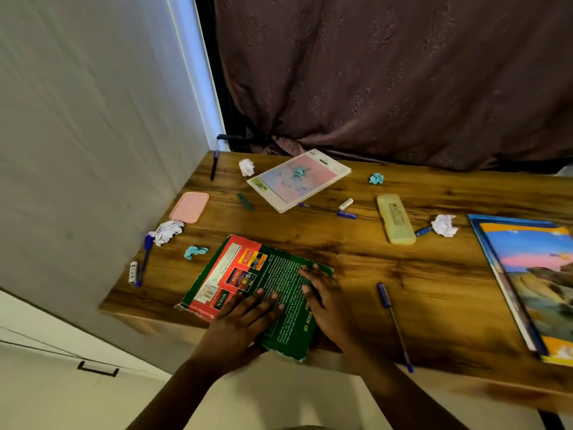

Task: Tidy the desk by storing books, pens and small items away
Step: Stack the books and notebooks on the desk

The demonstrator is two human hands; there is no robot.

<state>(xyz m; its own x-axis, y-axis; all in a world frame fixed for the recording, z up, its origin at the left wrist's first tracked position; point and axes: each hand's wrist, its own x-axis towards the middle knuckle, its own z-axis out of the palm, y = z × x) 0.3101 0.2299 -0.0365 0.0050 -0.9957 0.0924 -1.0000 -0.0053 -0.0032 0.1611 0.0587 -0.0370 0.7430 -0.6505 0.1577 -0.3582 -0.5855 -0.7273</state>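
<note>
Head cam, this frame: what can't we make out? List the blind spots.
All head view.
Green book: title partly under the right hand; the left hand covers more print. Only "BOOK OF" reads.
Picture book: cut off by the frame's right edge.
Yellow case: closed lid hides contents; label print too small.
Battery at the desk's left edge: label too small.

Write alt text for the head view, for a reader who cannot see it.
The left hand and right hand rest flat on a green and red hardcover book at the near edge of a wooden desk. Around it lie blue pens, crumpled paper balls, a yellow plastic pencil case, a pastel notebook and a colourful picture book.
</note>
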